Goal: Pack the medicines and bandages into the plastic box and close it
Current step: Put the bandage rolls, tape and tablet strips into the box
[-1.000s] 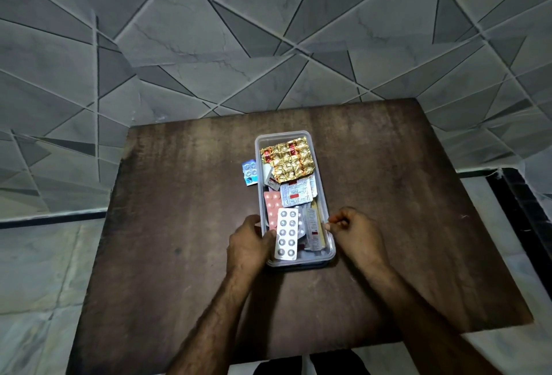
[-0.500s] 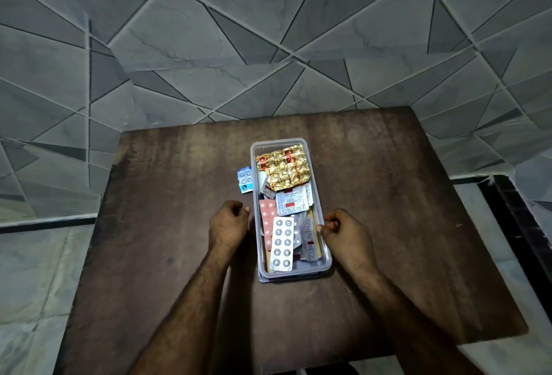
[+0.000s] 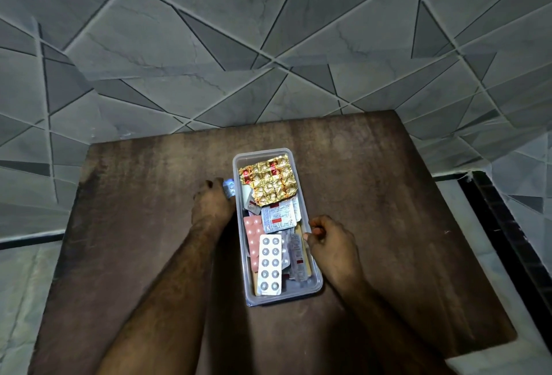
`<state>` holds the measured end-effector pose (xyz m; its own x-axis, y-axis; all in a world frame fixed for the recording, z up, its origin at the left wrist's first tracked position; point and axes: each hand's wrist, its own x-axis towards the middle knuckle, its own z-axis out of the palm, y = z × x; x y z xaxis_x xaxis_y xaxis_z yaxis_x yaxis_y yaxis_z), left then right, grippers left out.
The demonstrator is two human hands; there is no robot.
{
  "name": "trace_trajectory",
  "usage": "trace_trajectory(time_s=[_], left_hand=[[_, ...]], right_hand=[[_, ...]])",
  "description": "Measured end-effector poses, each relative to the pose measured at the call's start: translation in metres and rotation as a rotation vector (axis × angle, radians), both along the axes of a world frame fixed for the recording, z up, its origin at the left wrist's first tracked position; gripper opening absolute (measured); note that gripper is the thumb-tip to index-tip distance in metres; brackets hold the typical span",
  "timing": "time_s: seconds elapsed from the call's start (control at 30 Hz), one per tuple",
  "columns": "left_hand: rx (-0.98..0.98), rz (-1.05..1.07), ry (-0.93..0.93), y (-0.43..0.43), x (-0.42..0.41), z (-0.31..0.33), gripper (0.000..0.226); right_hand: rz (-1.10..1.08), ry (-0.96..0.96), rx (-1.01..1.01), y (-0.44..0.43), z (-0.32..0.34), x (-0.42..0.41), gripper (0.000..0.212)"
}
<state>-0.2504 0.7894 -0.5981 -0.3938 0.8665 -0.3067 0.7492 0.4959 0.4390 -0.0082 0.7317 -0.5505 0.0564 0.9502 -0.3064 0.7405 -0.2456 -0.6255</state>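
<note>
A clear plastic box (image 3: 317,283) stands lidless in the middle of the brown table, filled with pill strips. On top lie a gold foil strip (image 3: 268,180), a white blister strip (image 3: 269,264), a pink strip (image 3: 252,231) and a silver strip with a red label (image 3: 279,218). My left hand (image 3: 210,203) is at the box's left wall, its fingers closed around a small blue blister strip (image 3: 229,189) outside the box. My right hand (image 3: 331,247) rests curled against the box's right rim, fingers on the edge. No lid or bandages are visible.
The dark wooden table (image 3: 388,210) stands against a grey tiled wall (image 3: 268,46). Pale floor shows to the left and right of the table, with a dark strip (image 3: 507,243) along the right.
My left hand left the near left side of the box and moved forward to the blue strip beside it, closing on it. My right hand stayed at the right rim.
</note>
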Motion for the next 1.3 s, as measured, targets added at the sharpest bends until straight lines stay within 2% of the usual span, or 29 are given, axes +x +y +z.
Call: trace_trajectory(time_s=[0.27, 0.43, 0.6, 0.8, 0.97, 1.03, 1.1, 1.3], left_hand=[[-0.072, 0.037, 0.087, 0.012, -0.001, -0.011, 0.056], [0.061, 0.211, -0.189, 0.021, -0.004, -0.008, 0.053], [0.048, 0.357, -0.307, 0.022, -0.007, -0.010, 0.063], [0.133, 0.642, -0.660, 0.011, -0.019, -0.022, 0.023], [0.308, 0.746, -0.864, -0.001, -0.024, 0.011, 0.023], [0.378, 0.713, -0.997, -0.006, -0.015, 0.033, 0.022], [0.364, 0.618, -1.062, -0.011, -0.001, 0.051, 0.016], [0.184, 0.353, -0.935, -0.032, 0.034, 0.048, 0.012]], right_hand=[[-0.003, -0.023, -0.005, 0.005, -0.012, 0.002, 0.017], [-0.007, -0.025, -0.005, 0.008, -0.012, -0.002, 0.012], [-0.016, -0.027, -0.015, 0.007, -0.011, -0.002, 0.014], [-0.021, -0.022, -0.014, 0.007, -0.010, -0.003, 0.013], [-0.019, -0.007, -0.007, 0.007, -0.008, -0.002, 0.013], [-0.027, 0.008, -0.014, 0.006, -0.008, -0.001, 0.014], [-0.036, 0.027, -0.019, 0.007, -0.008, -0.001, 0.015], [-0.032, 0.055, -0.036, 0.006, -0.004, 0.000, 0.015]])
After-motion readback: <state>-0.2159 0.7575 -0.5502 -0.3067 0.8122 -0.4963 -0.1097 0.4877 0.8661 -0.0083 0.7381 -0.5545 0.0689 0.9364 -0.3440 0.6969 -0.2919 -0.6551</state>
